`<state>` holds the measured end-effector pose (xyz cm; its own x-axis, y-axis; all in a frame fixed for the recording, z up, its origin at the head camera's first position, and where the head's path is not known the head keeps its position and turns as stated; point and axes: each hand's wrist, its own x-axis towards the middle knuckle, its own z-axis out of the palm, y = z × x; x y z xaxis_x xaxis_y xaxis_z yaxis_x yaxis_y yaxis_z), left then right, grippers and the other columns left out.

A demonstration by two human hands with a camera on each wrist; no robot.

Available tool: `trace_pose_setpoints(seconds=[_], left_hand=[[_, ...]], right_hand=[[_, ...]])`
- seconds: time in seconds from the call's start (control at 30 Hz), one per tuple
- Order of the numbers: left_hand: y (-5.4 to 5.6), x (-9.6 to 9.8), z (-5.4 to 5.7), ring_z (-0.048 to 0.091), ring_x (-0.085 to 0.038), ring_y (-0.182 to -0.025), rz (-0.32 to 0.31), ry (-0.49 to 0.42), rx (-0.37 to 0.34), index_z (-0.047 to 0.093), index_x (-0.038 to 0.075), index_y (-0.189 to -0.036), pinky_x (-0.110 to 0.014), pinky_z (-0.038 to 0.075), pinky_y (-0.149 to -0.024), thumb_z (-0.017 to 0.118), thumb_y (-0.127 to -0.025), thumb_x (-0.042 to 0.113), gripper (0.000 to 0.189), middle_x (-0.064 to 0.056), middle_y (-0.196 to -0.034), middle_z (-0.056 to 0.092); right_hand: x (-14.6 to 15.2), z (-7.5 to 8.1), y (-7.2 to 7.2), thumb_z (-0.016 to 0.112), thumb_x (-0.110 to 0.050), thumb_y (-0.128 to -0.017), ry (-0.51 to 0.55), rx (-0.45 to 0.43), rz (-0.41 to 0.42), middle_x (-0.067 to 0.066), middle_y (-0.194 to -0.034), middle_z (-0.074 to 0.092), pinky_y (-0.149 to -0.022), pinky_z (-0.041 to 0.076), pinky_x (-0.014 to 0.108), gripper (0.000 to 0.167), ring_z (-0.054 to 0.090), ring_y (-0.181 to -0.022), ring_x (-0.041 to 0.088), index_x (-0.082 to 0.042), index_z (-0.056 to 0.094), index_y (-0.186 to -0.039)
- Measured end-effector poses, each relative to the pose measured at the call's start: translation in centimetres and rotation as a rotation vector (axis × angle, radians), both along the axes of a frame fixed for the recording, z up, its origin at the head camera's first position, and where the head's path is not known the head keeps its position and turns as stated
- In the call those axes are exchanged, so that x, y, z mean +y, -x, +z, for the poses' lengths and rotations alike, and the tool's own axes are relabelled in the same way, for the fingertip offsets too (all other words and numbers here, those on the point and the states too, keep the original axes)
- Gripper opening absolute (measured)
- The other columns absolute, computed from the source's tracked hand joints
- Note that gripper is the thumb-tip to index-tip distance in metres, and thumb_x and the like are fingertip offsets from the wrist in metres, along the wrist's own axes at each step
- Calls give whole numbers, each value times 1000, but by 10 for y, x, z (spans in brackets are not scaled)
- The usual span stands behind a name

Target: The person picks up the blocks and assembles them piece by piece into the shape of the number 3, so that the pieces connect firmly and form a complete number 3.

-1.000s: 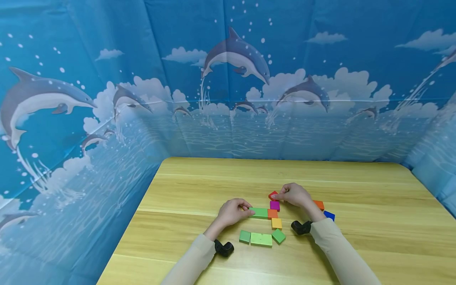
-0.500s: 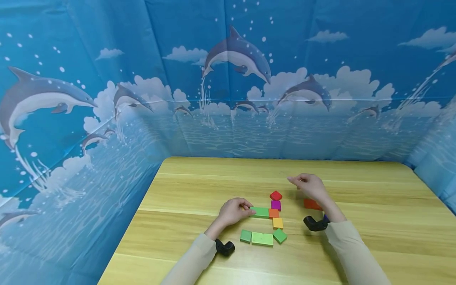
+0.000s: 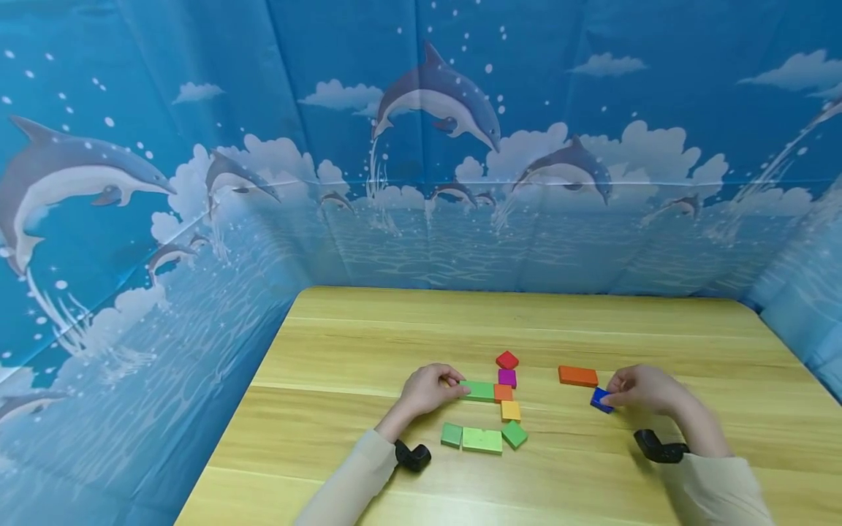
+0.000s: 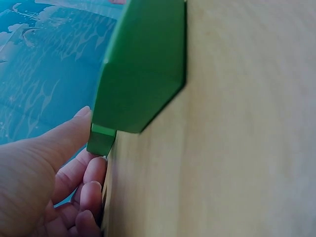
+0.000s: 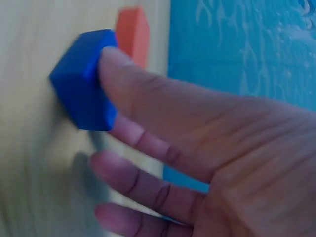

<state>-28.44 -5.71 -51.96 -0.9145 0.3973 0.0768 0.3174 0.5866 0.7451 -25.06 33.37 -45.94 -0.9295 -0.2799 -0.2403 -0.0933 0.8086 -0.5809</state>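
Observation:
My left hand (image 3: 430, 389) pinches the left end of a long green block (image 3: 479, 391) between thumb and fingers. In the left wrist view that block's end (image 4: 101, 140) shows at the fingertips, behind a large nearer green block (image 4: 143, 64). The long block's right end meets a small orange block (image 3: 503, 393). Above it lie a purple block (image 3: 507, 378) and a red pointed block (image 3: 507, 360); below it is a yellow block (image 3: 510, 410). Further right my right hand (image 3: 647, 391) pinches a small blue block (image 5: 86, 81), tilted in the right wrist view, with the thumb on its face.
A longer orange block (image 3: 578, 376) lies just left of the blue one. Nearer the front, a dark green block (image 3: 452, 435), a light green block (image 3: 482, 440) and a turned green block (image 3: 515, 435) form a row. A dolphin-print curtain (image 3: 421, 146) hangs behind the wooden table (image 3: 316, 438).
My right hand has let go of the red block, moved right and toward the front, and now pinches the blue block. The left hand stays on the long green block.

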Motion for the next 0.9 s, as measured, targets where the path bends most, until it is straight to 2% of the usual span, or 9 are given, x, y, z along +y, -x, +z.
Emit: trace_pose_setpoints(seconds=[0.13, 0.23, 0.3, 0.4, 0.57, 0.8, 0.9], left_hand=[[0, -2, 2, 52, -5, -62, 7, -3, -8, 71, 20, -93, -25, 41, -61, 73, -84, 39, 21, 13, -76, 58], [-1, -2, 3, 52, -5, -62, 10, -7, -16, 71, 20, -93, -25, 41, -62, 73, -84, 39, 21, 12, -76, 58], [-1, -2, 3, 52, -5, -62, 10, -4, -19, 71, 19, -94, -25, 41, -62, 72, -84, 39, 21, 13, -76, 58], [-1, -1, 3, 52, -4, -63, 7, -2, -15, 71, 20, -94, -25, 41, -63, 72, -84, 40, 23, 13, -76, 58], [-1, 1, 0, 52, -3, -63, 7, 4, 2, 71, 21, -93, -24, 41, -63, 72, -84, 41, 23, 15, -76, 58], [0, 0, -2, 50, -3, -62, -1, -4, 8, 71, 21, -93, -25, 40, -62, 71, -84, 42, 23, 14, -76, 57], [1, -1, -2, 51, -3, -62, -1, -1, 17, 71, 21, -94, -25, 41, -62, 71, -84, 42, 24, 15, -76, 57]], right_hand=[[-28, -10, -1, 74, -24, -84, 96, 26, 61, 0, -72, 54, -57, 38, 31, 21, 46, -64, 16, -7, 63, -85], [-58, -14, 3, 74, -28, -84, 87, 80, 90, -2, -67, 51, -54, 36, 30, 20, 44, -59, 15, -10, 65, -87], [-75, -15, 7, 74, -31, -83, 35, 123, 60, -2, -67, 51, -52, 35, 30, 20, 44, -57, 14, -13, 67, -89], [-90, -14, 14, 73, -37, -83, -79, 179, -46, -3, -68, 54, -48, 32, 30, 23, 44, -55, 15, -16, 70, -92], [-93, -13, 31, 70, -41, -85, -194, 192, -207, -2, -60, 53, -43, 27, 27, 27, 42, -50, 15, -14, 70, -87], [-95, -12, 71, 70, -45, -84, -250, 168, -279, -2, -64, 55, -46, 28, 28, 31, 44, -54, 16, -15, 66, -75], [-104, -11, 91, 69, -46, -84, -263, 139, -286, -3, -57, 47, -48, 25, 29, 37, 38, -52, 14, -16, 58, -64]])
